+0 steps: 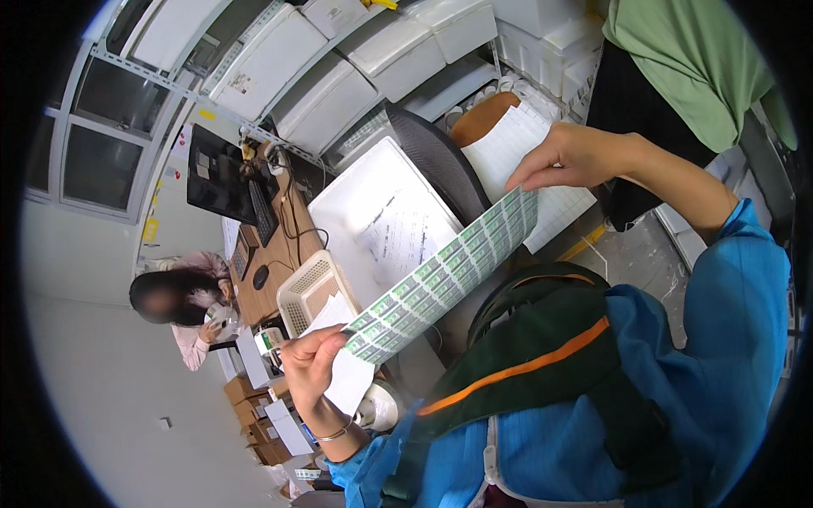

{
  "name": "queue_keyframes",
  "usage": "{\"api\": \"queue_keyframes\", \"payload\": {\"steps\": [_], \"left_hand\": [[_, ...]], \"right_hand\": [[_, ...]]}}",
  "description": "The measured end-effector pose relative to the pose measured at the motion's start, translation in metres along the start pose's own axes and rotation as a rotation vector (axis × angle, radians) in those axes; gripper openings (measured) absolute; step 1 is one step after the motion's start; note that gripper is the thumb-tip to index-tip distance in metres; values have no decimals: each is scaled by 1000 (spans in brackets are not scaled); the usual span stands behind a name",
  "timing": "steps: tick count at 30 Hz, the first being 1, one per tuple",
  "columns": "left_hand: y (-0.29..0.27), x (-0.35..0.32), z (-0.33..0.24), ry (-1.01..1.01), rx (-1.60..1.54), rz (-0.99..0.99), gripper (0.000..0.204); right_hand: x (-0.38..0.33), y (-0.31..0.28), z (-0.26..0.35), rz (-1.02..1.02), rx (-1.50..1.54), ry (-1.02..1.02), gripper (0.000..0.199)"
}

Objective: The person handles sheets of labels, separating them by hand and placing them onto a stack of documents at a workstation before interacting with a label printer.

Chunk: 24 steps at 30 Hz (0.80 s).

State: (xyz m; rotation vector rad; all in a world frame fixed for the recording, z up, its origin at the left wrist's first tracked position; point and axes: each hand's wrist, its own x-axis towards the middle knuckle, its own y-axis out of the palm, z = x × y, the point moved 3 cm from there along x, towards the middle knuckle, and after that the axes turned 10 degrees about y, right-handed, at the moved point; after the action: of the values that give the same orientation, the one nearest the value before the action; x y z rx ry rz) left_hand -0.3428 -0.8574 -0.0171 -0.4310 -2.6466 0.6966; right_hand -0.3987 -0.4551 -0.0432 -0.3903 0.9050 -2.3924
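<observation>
Stretched between my hands is a sheet of green-and-white labels (445, 275), printed in a grid of several rows. My left hand (312, 362) pinches its lower left end between thumb and fingers. At the upper right end, my right hand (576, 157) grips the other edge the same way. Just beyond the sheet stands a white plastic bin (364, 182), with a paper bearing dark marks (394, 237) on its bottom. A white gridded sheet (508, 144) lies beyond my right hand, over something brown.
A cream basket (309, 284) sits beside the bin on a wooden desk (292, 220) with a monitor (222, 178) and keyboard (261, 212). Another person (190, 292) works at the far left. A black chair back (432, 157) rises by the bin. Someone in green (686, 59) stands at right.
</observation>
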Motion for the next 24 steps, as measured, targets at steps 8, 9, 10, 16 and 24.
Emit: {"api": "queue_keyframes", "payload": {"steps": [8,9,10,16,24], "left_hand": [[40,64,-14,345,445,282,66],[63,68,-23,355,469,312,58],[82,68,-34,376,500,338,51],[101,57,13,-60,-415,-124,21],[88,60,32,76,-430,-295,44]], "right_hand": [[52,1,60,152,-527,-278,17],[65,2,78,212,-511,-276,18],[73,2,102,262,-507,-275,21],[59,-10,34,-43,136,13,58],[55,-5,57,-159,14,71,14]]}}
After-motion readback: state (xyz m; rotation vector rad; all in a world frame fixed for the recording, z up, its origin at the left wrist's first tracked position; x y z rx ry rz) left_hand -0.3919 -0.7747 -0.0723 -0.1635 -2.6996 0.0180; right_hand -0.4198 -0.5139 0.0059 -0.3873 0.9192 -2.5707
